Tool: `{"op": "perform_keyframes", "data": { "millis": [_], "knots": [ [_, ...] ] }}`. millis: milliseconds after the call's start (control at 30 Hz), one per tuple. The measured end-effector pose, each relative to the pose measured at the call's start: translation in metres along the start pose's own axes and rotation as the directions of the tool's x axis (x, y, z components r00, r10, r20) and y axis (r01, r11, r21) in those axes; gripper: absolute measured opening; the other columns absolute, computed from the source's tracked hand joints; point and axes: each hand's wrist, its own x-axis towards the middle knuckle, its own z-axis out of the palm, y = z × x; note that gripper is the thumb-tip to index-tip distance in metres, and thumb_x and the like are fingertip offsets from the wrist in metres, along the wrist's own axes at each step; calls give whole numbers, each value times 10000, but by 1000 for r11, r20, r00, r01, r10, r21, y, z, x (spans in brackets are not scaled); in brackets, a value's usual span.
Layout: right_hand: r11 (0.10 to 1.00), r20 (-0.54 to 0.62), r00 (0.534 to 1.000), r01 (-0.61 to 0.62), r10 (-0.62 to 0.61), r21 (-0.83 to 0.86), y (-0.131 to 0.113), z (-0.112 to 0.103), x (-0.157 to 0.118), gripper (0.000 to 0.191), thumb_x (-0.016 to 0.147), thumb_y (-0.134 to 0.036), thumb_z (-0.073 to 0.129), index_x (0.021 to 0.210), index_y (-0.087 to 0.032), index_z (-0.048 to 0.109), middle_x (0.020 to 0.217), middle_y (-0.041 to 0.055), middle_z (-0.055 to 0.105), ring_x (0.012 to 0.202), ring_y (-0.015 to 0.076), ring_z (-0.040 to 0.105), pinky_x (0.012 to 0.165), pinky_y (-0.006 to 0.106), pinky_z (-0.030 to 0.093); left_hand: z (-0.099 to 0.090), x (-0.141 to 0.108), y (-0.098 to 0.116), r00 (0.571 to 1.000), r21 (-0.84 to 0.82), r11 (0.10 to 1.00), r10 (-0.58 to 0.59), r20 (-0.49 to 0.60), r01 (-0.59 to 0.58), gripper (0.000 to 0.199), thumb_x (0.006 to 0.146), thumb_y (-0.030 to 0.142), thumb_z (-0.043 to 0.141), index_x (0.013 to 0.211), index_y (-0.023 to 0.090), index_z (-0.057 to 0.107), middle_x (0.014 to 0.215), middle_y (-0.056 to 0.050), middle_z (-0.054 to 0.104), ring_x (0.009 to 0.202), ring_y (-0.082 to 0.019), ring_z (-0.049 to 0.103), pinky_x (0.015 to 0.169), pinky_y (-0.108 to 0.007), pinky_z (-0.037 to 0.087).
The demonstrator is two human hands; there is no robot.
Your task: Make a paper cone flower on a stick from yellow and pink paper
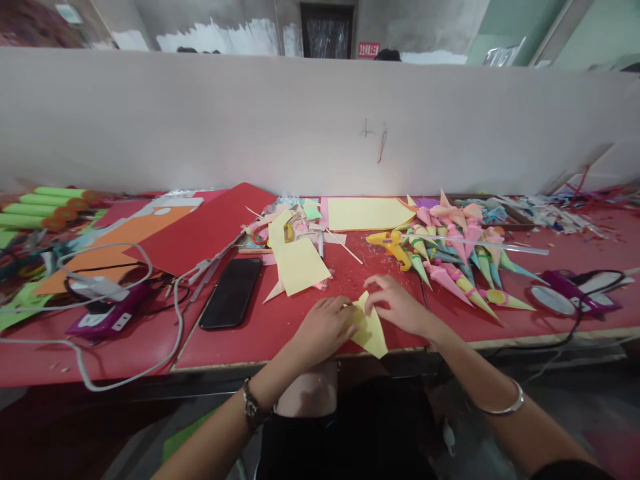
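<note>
At the front edge of the red table, a piece of yellow paper (369, 333) lies between my two hands, its lower corner pointing over the edge. My left hand (327, 327) is closed on its left side, fingers bent over the paper. My right hand (395, 303) curls over the upper right part and pinches it there. Just behind sits a yellow glue gun (393, 247) with a long clear glue stick. To its right is a pile of paper cones (455, 240) in pink, green, yellow and blue. A cut yellow sheet (300, 263) lies behind my left hand.
A black phone (231, 293) lies left of my hands. Purple power strips (113, 313) with cables are at both sides. Red card (205, 227), green rolls (50, 203) and paper scraps line the back. A white partition (300, 127) stands behind the red table (220, 347).
</note>
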Motion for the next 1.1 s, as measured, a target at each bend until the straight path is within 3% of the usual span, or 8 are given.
{"op": "perform_keyframes", "data": {
  "millis": [100, 233, 367, 467, 600, 833, 967, 1100],
  "knots": [
    [977, -15, 991, -128, 132, 168, 16, 3, -1, 287, 725, -68, 395, 710, -196, 652, 850, 37, 564, 830, 149, 540, 773, 282, 388, 11, 6, 4, 997, 89, 994, -70, 36, 67, 244, 795, 241, 491, 1027, 168, 517, 1003, -59, 540, 911, -201, 492, 797, -344, 426],
    [878, -8, 950, -285, 312, 384, 26, 11, -2, 283, 742, -125, 359, 745, -180, 636, 762, 20, 625, 775, 155, 568, 724, 268, 406, 17, 8, 11, 988, 133, 980, -154, 19, 151, 273, 788, 290, 503, 1030, 164, 510, 991, -59, 527, 901, -214, 474, 779, -348, 434],
    [803, -51, 924, -301, 379, 514, 24, 19, 2, 182, 749, -287, 456, 785, -167, 589, 760, 21, 611, 730, 152, 558, 651, 246, 408, 23, 9, 14, 980, 97, 975, -198, -12, 198, 338, 785, 283, 512, 1091, 145, 476, 1006, -68, 500, 927, -210, 452, 803, -325, 428],
    [782, -61, 911, -314, 408, 539, 21, 24, 3, 198, 749, -302, 460, 872, -171, 544, 639, -17, 544, 588, 125, 518, 531, 219, 373, 27, 9, 15, 976, 92, 972, -216, -35, 219, 385, 781, 278, 516, 1129, 125, 452, 1022, -83, 480, 942, -214, 437, 826, -331, 417],
    [815, -100, 904, -322, 417, 482, 17, 29, -2, 253, 769, -288, 426, 996, -192, 485, 577, -47, 509, 512, 116, 483, 493, 214, 347, 29, 9, 19, 969, 135, 960, -241, -60, 247, 410, 791, 285, 491, 1159, 112, 435, 1022, -93, 477, 921, -227, 430, 785, -340, 428],
    [937, -251, 902, -332, 350, 113, 9, 39, -10, 204, 784, -245, 412, 948, -202, 525, 502, -59, 524, 501, 124, 510, 630, 263, 346, 25, 10, 25, 967, 206, 945, -250, -53, 255, 370, 800, 292, 465, 1130, 125, 470, 1015, -77, 506, 904, -228, 443, 758, -355, 428],
    [943, -273, 912, -329, 305, -44, 9, 43, -14, 173, 807, -231, 405, 868, -209, 566, 580, -26, 617, 577, 131, 568, 763, 326, 293, 21, 12, 26, 970, 231, 942, -242, -30, 242, 344, 805, 291, 453, 1107, 129, 486, 1023, -74, 518, 916, -223, 455, 767, -364, 422],
    [943, -281, 911, -330, 303, -52, 12, 41, -19, 174, 817, -218, 396, 819, -210, 570, 701, -2, 664, 653, 139, 599, 788, 335, 274, 19, 14, 29, 971, 254, 939, -239, -7, 232, 323, 817, 266, 426, 1106, 136, 490, 1033, -73, 527, 924, -223, 467, 739, -370, 430]
  ]
}}
